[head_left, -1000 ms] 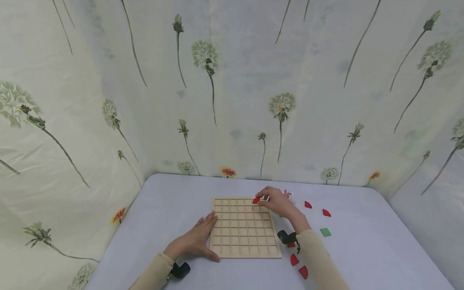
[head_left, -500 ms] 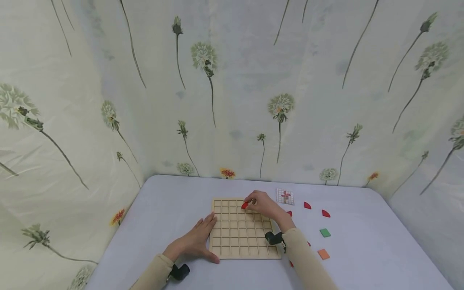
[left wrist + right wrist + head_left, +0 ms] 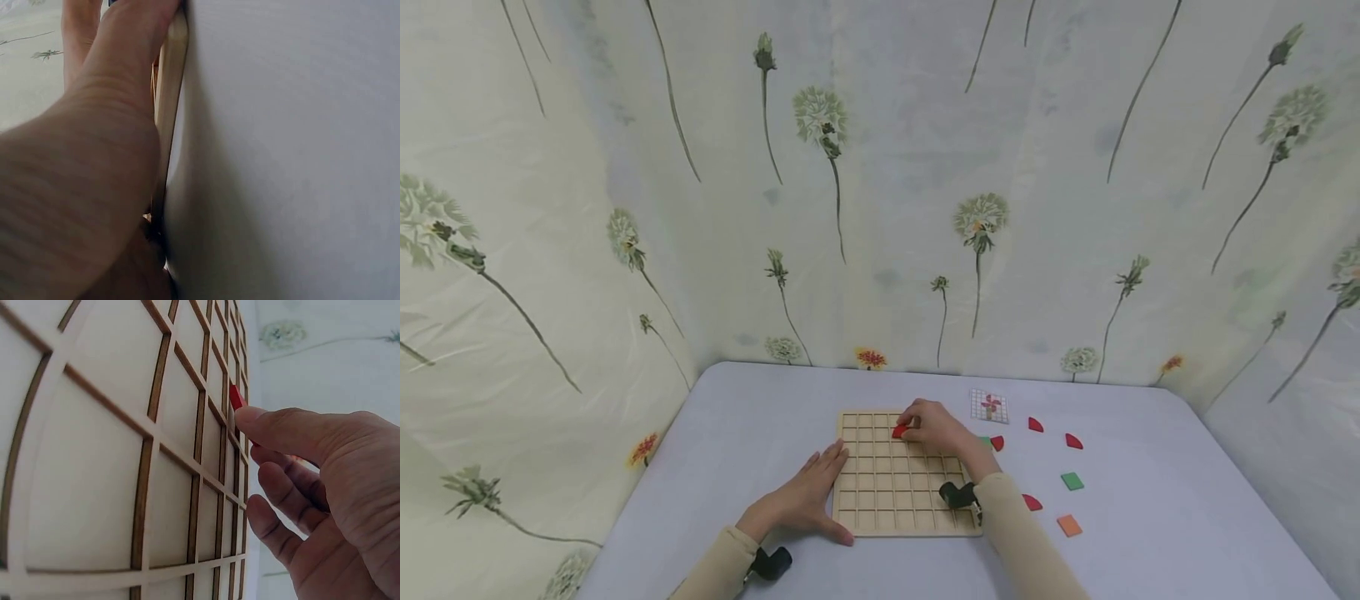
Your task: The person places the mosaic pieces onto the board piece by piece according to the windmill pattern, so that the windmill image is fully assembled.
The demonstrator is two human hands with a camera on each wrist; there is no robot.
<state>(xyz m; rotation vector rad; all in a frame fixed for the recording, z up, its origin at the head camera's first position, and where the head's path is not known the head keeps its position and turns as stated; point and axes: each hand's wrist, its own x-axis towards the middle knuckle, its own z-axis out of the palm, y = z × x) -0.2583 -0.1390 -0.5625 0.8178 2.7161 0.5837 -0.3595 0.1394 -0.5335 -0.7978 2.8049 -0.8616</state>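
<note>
A square wooden grid board (image 3: pixel 895 497) lies on the table, its cells framed by raised strips. My right hand (image 3: pixel 938 428) pinches a red quarter-circle tile (image 3: pixel 899 432) between thumb and fingers, over the upper middle cells. In the right wrist view the tile (image 3: pixel 235 398) shows edge-on past the thumb tip, close to the strips; the other fingers are loosely bent. My left hand (image 3: pixel 807 500) rests at the board's left edge, fingers stretched along it and thumb at the near left corner. The left wrist view shows this hand (image 3: pixel 119 56) against the board's side (image 3: pixel 167 94).
Right of the board lie red quarter-circle tiles (image 3: pixel 1074 441), a green tile (image 3: pixel 1072 481) and an orange tile (image 3: pixel 1070 525). A gridded card (image 3: pixel 990 406) with a red pinwheel picture lies behind them. The right forearm covers part of the table. A flowered curtain (image 3: pixel 887 208) hangs behind.
My right hand has carried the red tile leftward and slightly nearer across the board's top rows. Its move uncovers the card and some tiles. The left hand stays in place.
</note>
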